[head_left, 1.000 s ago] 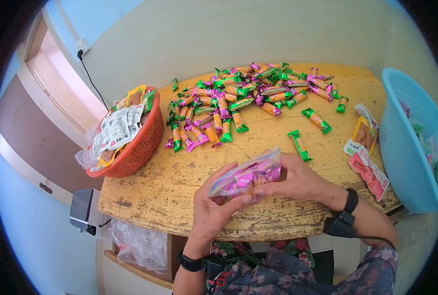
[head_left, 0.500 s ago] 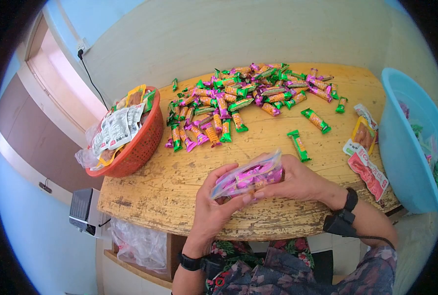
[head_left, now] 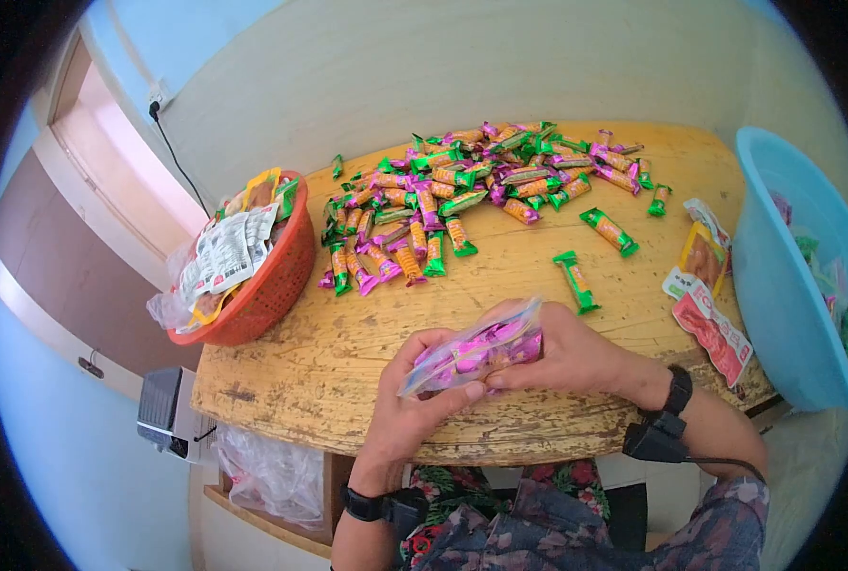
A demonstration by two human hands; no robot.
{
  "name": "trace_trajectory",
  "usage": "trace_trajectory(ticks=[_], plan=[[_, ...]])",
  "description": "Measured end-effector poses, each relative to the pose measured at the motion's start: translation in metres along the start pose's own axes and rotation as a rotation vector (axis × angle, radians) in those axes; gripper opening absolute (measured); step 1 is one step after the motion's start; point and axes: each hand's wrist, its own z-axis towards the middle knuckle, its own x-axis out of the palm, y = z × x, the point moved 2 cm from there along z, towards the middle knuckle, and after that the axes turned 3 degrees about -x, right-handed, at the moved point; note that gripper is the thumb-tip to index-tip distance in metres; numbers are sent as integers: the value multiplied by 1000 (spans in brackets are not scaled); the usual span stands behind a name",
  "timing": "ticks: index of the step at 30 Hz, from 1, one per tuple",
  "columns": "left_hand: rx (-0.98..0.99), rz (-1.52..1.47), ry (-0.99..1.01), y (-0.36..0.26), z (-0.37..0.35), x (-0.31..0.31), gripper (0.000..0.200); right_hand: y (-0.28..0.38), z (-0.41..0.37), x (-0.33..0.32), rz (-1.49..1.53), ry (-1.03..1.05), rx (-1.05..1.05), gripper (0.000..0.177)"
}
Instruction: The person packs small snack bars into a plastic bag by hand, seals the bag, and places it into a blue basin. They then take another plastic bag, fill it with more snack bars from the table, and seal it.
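Note:
Both hands hold a clear zip bag [head_left: 486,350] with several purple-wrapped snacks inside, close over the front part of the wooden table. My left hand [head_left: 407,404] is curled around the bag's left end, thumb along its near side. At the opposite end, my right hand [head_left: 581,354] grips the bag with its thumb against the near face. The two thumb tips almost meet below the bag's top strip. Just beyond my right hand lies a single green-wrapped snack [head_left: 576,283], and another green one [head_left: 611,233] lies farther back.
A big pile of green and purple wrapped snacks [head_left: 433,205] covers the table's back half. An orange basket [head_left: 276,285] heaped with packets stands at left. On the right are a light blue tub [head_left: 786,276] and a red packet [head_left: 712,338]. Plastic bags [head_left: 272,476] fill a shelf below.
The bag has shifted slightly down and left with both hands, and its top edges look closer together. The snacks on the table lie as before.

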Motion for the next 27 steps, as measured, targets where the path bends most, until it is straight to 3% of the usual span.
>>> trace_trajectory(ticks=[13,22,27], plan=[[23,-111,-22,2,4,4,56,0,-2,-7,-9,-80,31,42],[195,238,-177,7,5,5,58,-1,-2,-7,-59,-79,95,48],[218,211,-205,7,3,6,53,2,-3,-5,-85,-89,80,50]])
